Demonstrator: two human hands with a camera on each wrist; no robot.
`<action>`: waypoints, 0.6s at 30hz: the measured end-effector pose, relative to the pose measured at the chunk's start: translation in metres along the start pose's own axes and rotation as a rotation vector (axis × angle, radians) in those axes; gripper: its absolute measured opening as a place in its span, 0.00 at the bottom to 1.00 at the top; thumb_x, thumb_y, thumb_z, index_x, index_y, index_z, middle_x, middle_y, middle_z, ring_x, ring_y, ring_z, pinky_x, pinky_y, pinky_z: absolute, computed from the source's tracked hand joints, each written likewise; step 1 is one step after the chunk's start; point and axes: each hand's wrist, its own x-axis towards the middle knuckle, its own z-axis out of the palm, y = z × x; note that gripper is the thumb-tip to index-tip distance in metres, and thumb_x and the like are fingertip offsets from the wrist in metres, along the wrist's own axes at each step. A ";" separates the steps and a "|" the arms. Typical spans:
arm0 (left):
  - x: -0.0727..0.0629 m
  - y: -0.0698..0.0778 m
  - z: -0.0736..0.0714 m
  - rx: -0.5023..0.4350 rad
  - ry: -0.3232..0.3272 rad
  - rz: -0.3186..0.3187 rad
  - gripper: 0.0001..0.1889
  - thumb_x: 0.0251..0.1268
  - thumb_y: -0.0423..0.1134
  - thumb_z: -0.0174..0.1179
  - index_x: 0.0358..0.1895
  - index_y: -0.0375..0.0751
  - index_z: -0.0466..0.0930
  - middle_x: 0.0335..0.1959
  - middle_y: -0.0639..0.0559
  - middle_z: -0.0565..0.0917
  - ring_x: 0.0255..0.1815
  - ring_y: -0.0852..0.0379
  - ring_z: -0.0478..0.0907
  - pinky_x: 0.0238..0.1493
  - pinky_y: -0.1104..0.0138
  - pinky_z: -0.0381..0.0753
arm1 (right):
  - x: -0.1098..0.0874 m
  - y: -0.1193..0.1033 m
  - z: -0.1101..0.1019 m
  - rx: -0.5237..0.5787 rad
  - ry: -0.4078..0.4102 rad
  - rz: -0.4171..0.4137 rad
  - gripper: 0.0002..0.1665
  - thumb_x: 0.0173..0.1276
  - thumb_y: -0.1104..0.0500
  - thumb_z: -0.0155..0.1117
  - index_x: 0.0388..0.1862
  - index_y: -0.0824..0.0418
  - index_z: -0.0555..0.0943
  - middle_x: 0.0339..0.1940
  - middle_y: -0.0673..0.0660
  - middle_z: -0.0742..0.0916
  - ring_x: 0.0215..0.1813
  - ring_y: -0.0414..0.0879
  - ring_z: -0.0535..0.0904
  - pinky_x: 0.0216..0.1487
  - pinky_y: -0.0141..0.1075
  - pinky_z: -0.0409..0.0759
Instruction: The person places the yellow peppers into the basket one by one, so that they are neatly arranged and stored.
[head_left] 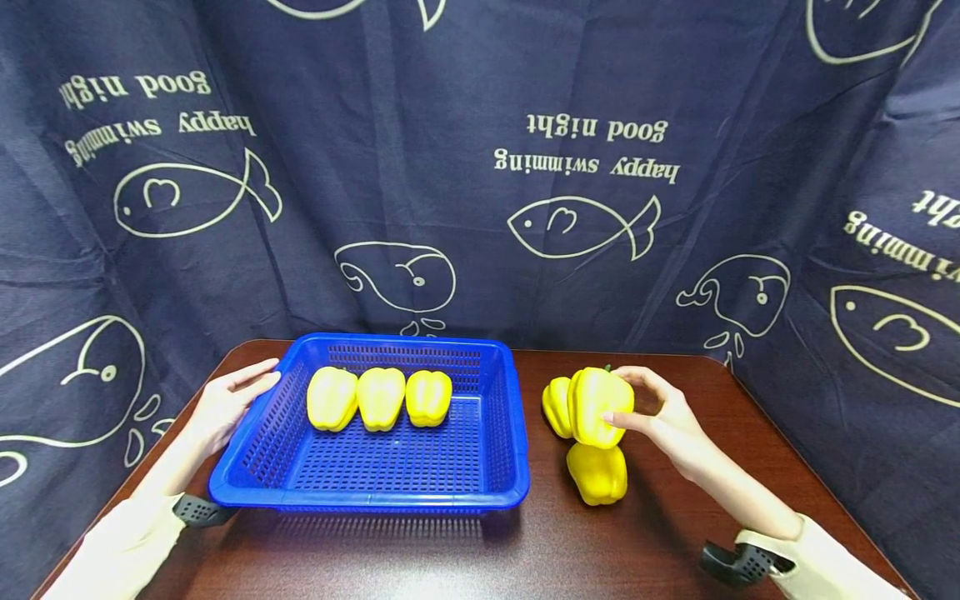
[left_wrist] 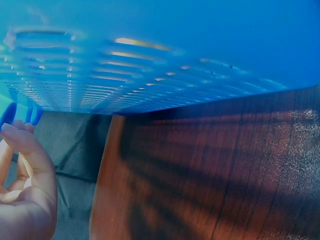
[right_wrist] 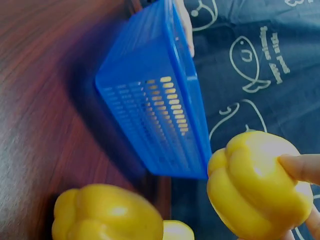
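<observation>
Right of blue basket (head_left: 367, 499) | right grip (head_left: 663, 417) holds yellow pepper (head_left: 591, 408) near two others (head_left: 598, 477) | left grip (head_left: 227, 406) pinches basket's left rim | three peppers (head_left: 380, 400) inside

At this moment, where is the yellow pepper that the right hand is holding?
In the head view, the held pepper is to the right of the blue basket, in the right hand, partly overlapping two loose yellow peppers.

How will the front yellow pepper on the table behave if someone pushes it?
The yellow pepper may rock more than roll, since its sides are lobed. Its glossy skin suggests it could slip.
</observation>
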 end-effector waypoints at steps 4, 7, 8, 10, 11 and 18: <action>-0.001 0.000 0.000 -0.005 -0.007 -0.001 0.15 0.68 0.40 0.59 0.56 0.60 0.79 0.35 0.69 0.86 0.32 0.66 0.84 0.32 0.71 0.85 | 0.006 -0.006 0.007 0.058 -0.003 0.024 0.26 0.57 0.68 0.69 0.53 0.53 0.75 0.43 0.40 0.83 0.40 0.37 0.83 0.39 0.29 0.81; -0.001 0.000 0.000 -0.014 -0.013 0.004 0.17 0.69 0.40 0.58 0.59 0.57 0.78 0.35 0.69 0.86 0.33 0.66 0.84 0.32 0.71 0.84 | 0.012 -0.011 0.013 0.072 0.000 0.035 0.25 0.57 0.68 0.68 0.53 0.53 0.75 0.44 0.41 0.82 0.41 0.38 0.82 0.40 0.29 0.81; -0.001 0.001 0.001 -0.018 -0.015 0.005 0.17 0.69 0.40 0.58 0.59 0.56 0.78 0.35 0.69 0.86 0.33 0.66 0.84 0.32 0.71 0.84 | 0.013 -0.013 0.015 0.071 0.000 0.042 0.25 0.57 0.68 0.68 0.53 0.53 0.75 0.45 0.42 0.81 0.41 0.39 0.82 0.40 0.30 0.81; 0.000 0.001 0.001 -0.022 -0.014 0.008 0.17 0.69 0.39 0.58 0.59 0.57 0.78 0.35 0.69 0.86 0.33 0.66 0.84 0.32 0.71 0.84 | 0.016 -0.018 0.021 0.062 -0.001 0.055 0.25 0.56 0.67 0.69 0.54 0.55 0.75 0.45 0.44 0.80 0.42 0.40 0.82 0.38 0.31 0.82; 0.000 0.001 0.001 -0.024 -0.014 0.009 0.16 0.69 0.39 0.57 0.58 0.57 0.78 0.35 0.69 0.86 0.33 0.67 0.84 0.32 0.72 0.84 | 0.017 -0.020 0.025 0.058 -0.003 0.061 0.26 0.56 0.66 0.69 0.54 0.56 0.75 0.45 0.45 0.80 0.41 0.41 0.81 0.38 0.32 0.82; -0.001 0.001 0.000 -0.016 -0.001 0.005 0.15 0.69 0.40 0.58 0.55 0.60 0.80 0.34 0.70 0.86 0.33 0.67 0.84 0.32 0.72 0.84 | 0.024 -0.034 0.052 0.031 -0.050 0.041 0.31 0.53 0.66 0.71 0.58 0.63 0.74 0.49 0.54 0.80 0.41 0.42 0.83 0.41 0.33 0.83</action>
